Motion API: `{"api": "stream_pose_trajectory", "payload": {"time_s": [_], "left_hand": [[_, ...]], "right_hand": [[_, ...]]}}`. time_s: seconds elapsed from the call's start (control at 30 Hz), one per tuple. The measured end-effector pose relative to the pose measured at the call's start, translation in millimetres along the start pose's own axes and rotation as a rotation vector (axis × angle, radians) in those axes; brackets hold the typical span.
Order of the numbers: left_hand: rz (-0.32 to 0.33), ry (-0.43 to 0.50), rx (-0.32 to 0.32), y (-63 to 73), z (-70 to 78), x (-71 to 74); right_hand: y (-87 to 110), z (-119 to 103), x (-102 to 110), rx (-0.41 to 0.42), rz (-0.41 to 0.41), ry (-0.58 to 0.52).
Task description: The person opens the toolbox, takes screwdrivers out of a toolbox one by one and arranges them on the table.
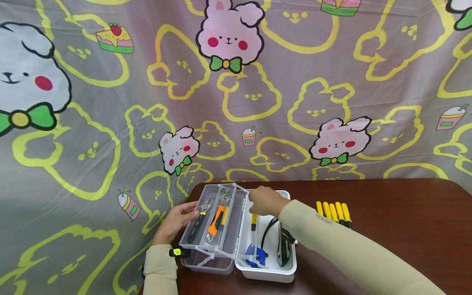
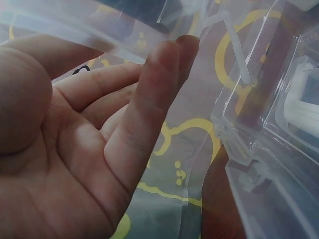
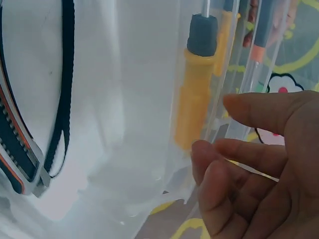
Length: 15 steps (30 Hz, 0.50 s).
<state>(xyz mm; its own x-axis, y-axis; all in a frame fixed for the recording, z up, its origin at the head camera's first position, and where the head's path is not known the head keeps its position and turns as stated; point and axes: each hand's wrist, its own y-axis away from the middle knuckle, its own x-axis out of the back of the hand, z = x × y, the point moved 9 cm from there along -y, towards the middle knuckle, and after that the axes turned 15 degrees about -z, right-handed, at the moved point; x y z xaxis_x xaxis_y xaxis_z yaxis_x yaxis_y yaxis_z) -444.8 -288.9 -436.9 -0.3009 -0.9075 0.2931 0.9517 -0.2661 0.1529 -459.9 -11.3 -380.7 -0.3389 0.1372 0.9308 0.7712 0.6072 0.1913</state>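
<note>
My left hand (image 1: 176, 221) holds the left edge of a clear tray (image 1: 183, 241), thumb at the rim; its fingers look fairly straight in the left wrist view. In the tray lie an adjustable wrench (image 1: 197, 225) with a black handle and an orange-handled tool (image 1: 216, 221). My right hand (image 1: 267, 200) is over the white toolbox (image 1: 265, 275). Beneath it, a screwdriver (image 3: 194, 104) with a yellow handle lies along the box's inner side. The right fingertips (image 3: 202, 149) are right at the handle's end, thumb and fingers apart.
Inside the toolbox are a blue tape measure (image 1: 256, 256), a utility knife (image 1: 283, 248) and a black strap (image 3: 66, 74). Several yellow-handled screwdrivers (image 1: 333, 211) lie in a row on the brown table (image 1: 387, 229), right of the box. A patterned curtain (image 1: 295, 102) hangs behind.
</note>
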Motion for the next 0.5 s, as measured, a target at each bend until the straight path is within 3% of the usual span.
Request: {"api": "stream_pose_trajectory", "payload": {"time_s": [0.27,0.5], "left_hand": [[0.007,-0.004,0.018,-0.5,-1.7,0.6],[0.000,0.001,0.011,-1.1,-0.9,0.5]], "right_hand": [[-3.7,-17.6,-14.1,0.011,-0.036,0.179],[-8.2,-17.6,-19.8,-0.021,-0.014,0.200]]}}
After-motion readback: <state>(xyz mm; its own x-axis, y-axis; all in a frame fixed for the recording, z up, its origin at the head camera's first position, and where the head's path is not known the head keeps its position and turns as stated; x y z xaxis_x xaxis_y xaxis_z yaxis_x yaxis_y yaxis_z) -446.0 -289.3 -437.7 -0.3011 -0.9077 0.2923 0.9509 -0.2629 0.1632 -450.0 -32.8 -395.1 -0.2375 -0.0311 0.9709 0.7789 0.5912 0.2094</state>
